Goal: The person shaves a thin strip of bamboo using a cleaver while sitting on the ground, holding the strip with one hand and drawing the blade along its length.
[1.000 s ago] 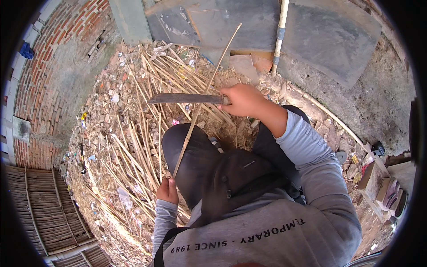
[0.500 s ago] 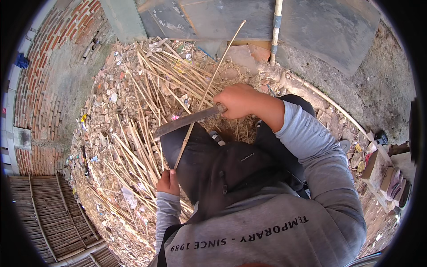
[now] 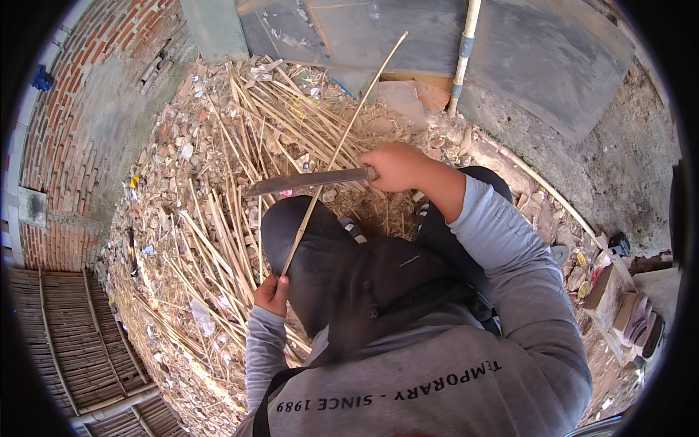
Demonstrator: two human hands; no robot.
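Observation:
My left hand (image 3: 272,294) is closed on the near end of a long, thin bamboo stick (image 3: 304,221), which slants away up and to the right. In my right hand (image 3: 397,166) is the handle of a machete (image 3: 309,180), its dark blade pointing left. The blade lies across the stick above my left knee; whether it touches the stick I cannot tell. My fingers hide most of the handle. The stick's far end (image 3: 405,35) rises in front of the grey panels.
Several loose bamboo sticks (image 3: 228,231) lie on the littered ground to my left, with more (image 3: 291,109) ahead. A brick wall (image 3: 80,124) stands at left above a slatted bamboo panel (image 3: 65,328). An upright pipe (image 3: 464,58) and grey sheets (image 3: 542,62) are ahead; sandals (image 3: 632,320) sit at right.
The machete has swung to a more level angle across the stick, its handle slightly closer to my right. My left hand keeps its hold on the stick; the view has shifted slightly.

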